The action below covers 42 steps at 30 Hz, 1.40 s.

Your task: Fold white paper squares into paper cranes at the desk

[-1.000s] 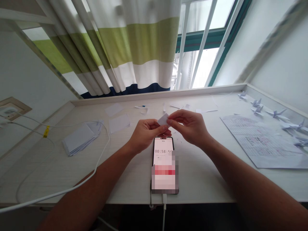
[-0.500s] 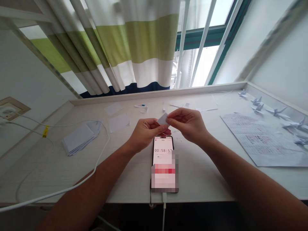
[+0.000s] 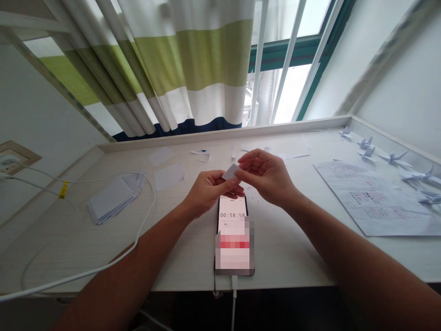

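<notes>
A small folded white paper is held up above the top end of a phone. My left hand pinches it from the left, thumb in front and fingers behind. From the right, the thumb of my right hand presses on the paper's right part. The index finger of that hand is raised a little above the thumb, and its other fingers are partly hidden. The phone lies on the desk with a running timer on its screen.
A stack of paper and loose sheets lie left. Several folded paper cranes stand along the right edge, beside a printed sheet. A white cable crosses my left forearm. Paper scraps lie at the back.
My right index finger has lifted away from the thumb, and the paper has tilted slightly. The view has shifted a little.
</notes>
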Tool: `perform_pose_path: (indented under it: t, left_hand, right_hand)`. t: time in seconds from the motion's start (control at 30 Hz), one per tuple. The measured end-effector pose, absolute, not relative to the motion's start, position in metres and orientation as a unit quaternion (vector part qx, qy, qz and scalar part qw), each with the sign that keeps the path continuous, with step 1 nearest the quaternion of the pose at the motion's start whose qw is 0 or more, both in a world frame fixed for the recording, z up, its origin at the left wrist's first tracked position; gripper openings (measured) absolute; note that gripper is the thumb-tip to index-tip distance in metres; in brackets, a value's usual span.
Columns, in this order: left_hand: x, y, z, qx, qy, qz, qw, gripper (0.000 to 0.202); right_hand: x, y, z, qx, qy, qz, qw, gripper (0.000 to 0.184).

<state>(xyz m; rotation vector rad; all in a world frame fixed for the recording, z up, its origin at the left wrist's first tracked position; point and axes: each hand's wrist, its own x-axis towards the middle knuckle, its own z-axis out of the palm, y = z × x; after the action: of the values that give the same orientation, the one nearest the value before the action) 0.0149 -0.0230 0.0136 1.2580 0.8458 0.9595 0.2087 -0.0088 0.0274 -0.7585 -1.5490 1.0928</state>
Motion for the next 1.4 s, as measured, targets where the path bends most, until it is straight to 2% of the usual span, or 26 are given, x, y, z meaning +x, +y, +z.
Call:
perform_pose_path:
  t: [0.13, 0.33, 0.6, 0.8, 1.0, 1.23, 1.4]
  left_hand:
    - [0.0149, -0.0230, 0.0140, 0.548, 0.362, 0.433, 0.617, 0.035]
    - [0.0164, -0.0233, 0.0133, 0.541, 0.360, 0.450, 0.613, 0.036]
    - [0.0166, -0.0237, 0.0136, 0.555, 0.367, 0.450, 0.596, 0.035]
    - [0.0160, -0.0232, 0.0134, 0.557, 0.368, 0.448, 0.595, 0.033]
    - [0.0152, -0.0230, 0.0162, 0.559, 0.374, 0.450, 0.588, 0.032]
    - [0.0156, -0.0250, 0.0158, 0.543, 0.388, 0.438, 0.603, 0.031]
    - [0.0163, -0.0243, 0.0148, 0.535, 0.356, 0.439, 0.628, 0.034]
  right_hand:
    - [0.2092, -0.0076, 0.0252, -0.310, -0.642, 0.474, 0.517, 0.033]
    - [0.2102, -0.0068, 0.0265, -0.315, -0.637, 0.518, 0.477, 0.027]
    - [0.2111, -0.0075, 0.0268, -0.337, -0.641, 0.514, 0.460, 0.030]
    - [0.2110, -0.0056, 0.0256, -0.302, -0.656, 0.514, 0.462, 0.022]
    - [0.2101, -0.0058, 0.0261, -0.324, -0.641, 0.530, 0.450, 0.031]
    - [0.2095, -0.0063, 0.0262, -0.339, -0.634, 0.531, 0.448, 0.032]
    - [0.2099, -0.0041, 0.0252, -0.334, -0.620, 0.526, 0.476, 0.033]
